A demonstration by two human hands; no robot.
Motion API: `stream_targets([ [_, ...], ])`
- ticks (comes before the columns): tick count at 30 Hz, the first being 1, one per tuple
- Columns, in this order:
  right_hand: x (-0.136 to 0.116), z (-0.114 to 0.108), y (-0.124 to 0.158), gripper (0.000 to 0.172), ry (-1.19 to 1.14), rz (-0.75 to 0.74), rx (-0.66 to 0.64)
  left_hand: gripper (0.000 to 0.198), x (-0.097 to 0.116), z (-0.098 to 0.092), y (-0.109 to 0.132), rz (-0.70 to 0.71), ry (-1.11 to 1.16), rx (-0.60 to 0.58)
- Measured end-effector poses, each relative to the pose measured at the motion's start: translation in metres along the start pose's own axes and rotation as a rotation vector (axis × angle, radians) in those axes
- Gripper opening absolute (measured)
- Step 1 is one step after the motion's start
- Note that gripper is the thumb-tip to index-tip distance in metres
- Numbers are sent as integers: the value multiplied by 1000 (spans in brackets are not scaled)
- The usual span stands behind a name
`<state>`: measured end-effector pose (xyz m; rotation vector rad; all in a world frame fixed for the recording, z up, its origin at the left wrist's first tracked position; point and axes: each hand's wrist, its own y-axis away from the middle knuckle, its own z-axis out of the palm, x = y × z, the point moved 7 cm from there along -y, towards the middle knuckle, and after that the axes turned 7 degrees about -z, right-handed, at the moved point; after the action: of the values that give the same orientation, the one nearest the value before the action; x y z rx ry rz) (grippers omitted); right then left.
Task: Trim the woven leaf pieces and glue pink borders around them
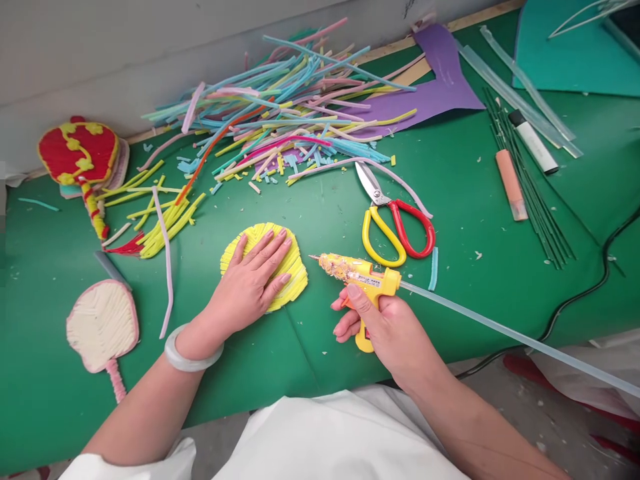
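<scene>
Glue gun [367, 283] looks like a light, stiff plastic thing that's easy to grab. I'd take it by the handle, well clear of the nozzle, since that end probably runs hot. Right hand [395, 333] is clamped round the handle, thumb up on the body, wrist bent so the nozzle points left at the fan [297, 275], tip just short of its edge and not touching. A long clear stick [500, 328] pokes out the back to the right, so I'd guess the whole thing feels a bit tail-heavy. The fan lies flat on the green mat [450, 200], mid-table. It seems light, fuzzy and kinda floppy, made of strips laid side by side, so pinning it flat probably beats pinching an edge. Left hand [250, 283] rests on it palm down, fingers spread and straight, nothing gripped, forearm coming in from the lower left. Scissors [395, 227] lie just beyond the gun.
</scene>
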<state>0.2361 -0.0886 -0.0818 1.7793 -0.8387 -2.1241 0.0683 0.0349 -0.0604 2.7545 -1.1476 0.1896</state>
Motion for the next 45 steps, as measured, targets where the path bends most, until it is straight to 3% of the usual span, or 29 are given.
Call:
stream_targets([
  [26,3,-4,1,60,25,-7,19,60,1,0,0,-3,-8,-6],
  [32,-3,-10,8,55,188,-68,-16,58,2,-1,0,5,0,6],
  [37,-34,-26,12,30,552,-388,-78,58,3,0,0,3,10,12],
  [41,-64,-19,19,9,890,-954,-251,58,3,0,0,6,12,10],
  [45,-70,1,30,18,1275,-1424,-365,59,3,0,0,3,16,6],
])
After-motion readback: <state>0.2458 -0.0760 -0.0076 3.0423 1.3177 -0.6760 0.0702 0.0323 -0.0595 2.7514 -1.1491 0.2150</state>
